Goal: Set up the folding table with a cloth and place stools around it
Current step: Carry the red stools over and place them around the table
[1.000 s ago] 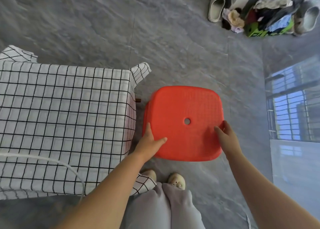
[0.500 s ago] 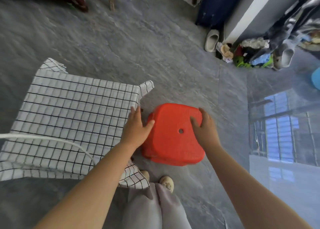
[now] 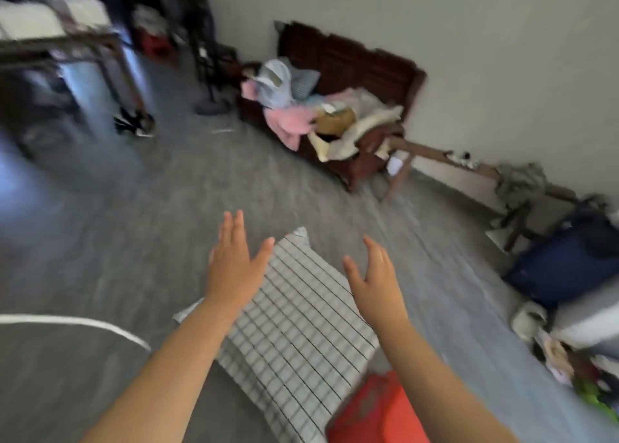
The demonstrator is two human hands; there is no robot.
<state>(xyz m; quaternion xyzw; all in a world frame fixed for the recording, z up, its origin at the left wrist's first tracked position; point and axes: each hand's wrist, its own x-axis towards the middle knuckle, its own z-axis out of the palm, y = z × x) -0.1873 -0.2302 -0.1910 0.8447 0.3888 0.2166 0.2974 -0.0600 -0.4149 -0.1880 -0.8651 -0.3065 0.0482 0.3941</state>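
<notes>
Two hands [image 3: 231, 268] empty; one stool [image 3: 375, 412].

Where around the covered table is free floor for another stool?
Bare grey floor lies left of the checked cloth and beyond it, toward the wooden bench. The near right corner holds the red stool. The right wall, with the blue suitcase, is crowded.

Grey tile floor [image 3: 117, 241]. Plain pale wall [image 3: 469, 40] ahead. Dark wood bench [image 3: 351, 60] w/ heaped clothes, far beyond hands. Frame blurred.
</notes>
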